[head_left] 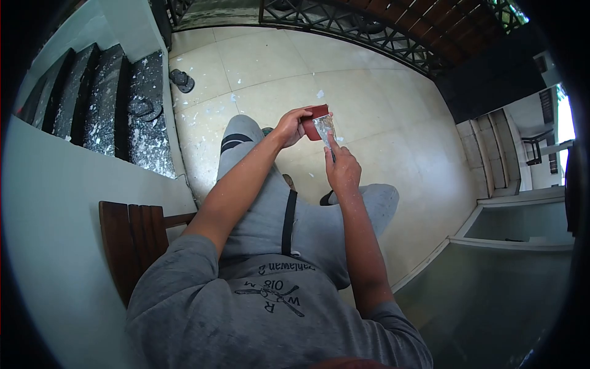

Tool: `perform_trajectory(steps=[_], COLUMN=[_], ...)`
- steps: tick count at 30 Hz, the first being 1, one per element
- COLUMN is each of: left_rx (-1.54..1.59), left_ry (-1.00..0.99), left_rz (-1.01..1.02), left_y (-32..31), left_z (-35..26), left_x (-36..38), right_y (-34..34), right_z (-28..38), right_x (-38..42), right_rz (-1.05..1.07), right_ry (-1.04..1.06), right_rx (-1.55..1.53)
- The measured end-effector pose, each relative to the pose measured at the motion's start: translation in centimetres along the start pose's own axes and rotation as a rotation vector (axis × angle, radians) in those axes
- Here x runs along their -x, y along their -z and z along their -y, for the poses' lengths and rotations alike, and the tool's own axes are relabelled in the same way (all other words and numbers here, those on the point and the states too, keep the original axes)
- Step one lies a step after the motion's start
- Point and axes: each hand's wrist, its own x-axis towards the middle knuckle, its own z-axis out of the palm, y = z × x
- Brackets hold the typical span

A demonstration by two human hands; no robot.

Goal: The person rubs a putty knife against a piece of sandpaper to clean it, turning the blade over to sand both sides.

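Observation:
My left hand (291,126) is closed on a reddish-brown sheet (316,111), which looks folded or bent. In my right hand (343,168) is a putty knife (325,128) with a broad metal blade smeared with pale material. One finger of that hand lies stretched along the blade. The blade overlaps the red sheet, and whether the two touch cannot be made out. Both hands are held out above the tiled floor, just beyond my knees.
Black steps (108,92) spattered white rise at the left, with a sandal (141,108) on them. Another sandal (182,81) lies on the tiled floor (264,61), among white flakes. A wooden chair (117,240) stands at my left, a metal gate (393,38) ahead.

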Motion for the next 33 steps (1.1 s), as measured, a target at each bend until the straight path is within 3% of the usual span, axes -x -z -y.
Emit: perform_trajectory(steps=[6,14,16,19,22,25,28,30,33], left_rx=[0.05,-0.052,-0.075,-0.017,-0.09,-0.073,-0.142,-0.201,-0.133], left_ry=[0.006,0.063,0.078,0.113,0.135,0.136,0.099,0.095,0.161], left_rz=[0.045,-0.029,-0.083,-0.025,-0.154,-0.106,-0.07,-0.144,-0.093], left_y=[-3.6,-2.3,-1.8,-1.5,-1.5,-0.8,0.0,0.2,0.1], left_z=[-0.9,-1.0,-0.8,-1.2,-0.6,-0.4,0.3,0.9,0.4], left_x=[1.0,0.8,0.8,0.7,-0.1,-0.3,-1.7,-1.9,-2.1], right_y=[-0.5,-2.7,-3.1,-3.2,-3.6,-4.2,-4.5,-5.2,-4.6], right_z=[-0.8,-3.1,-3.6,-3.2,-4.0,-3.2,-4.6,-4.0,-4.3], right_x=[0.0,-0.9,-1.4,-1.2,-2.1,-1.2,-2.1,-1.9,-1.9], right_rz=[-0.022,-0.026,-0.132,0.026,-0.067,0.058,-0.079,-0.013,0.043], right_ry=[0.09,0.133,0.147,0.12,0.008,0.067,0.022,0.026,0.008], right_rx=[0.001,-0.114,-0.203,-0.15,-0.271,-0.176,-0.281,-0.234,-0.182])
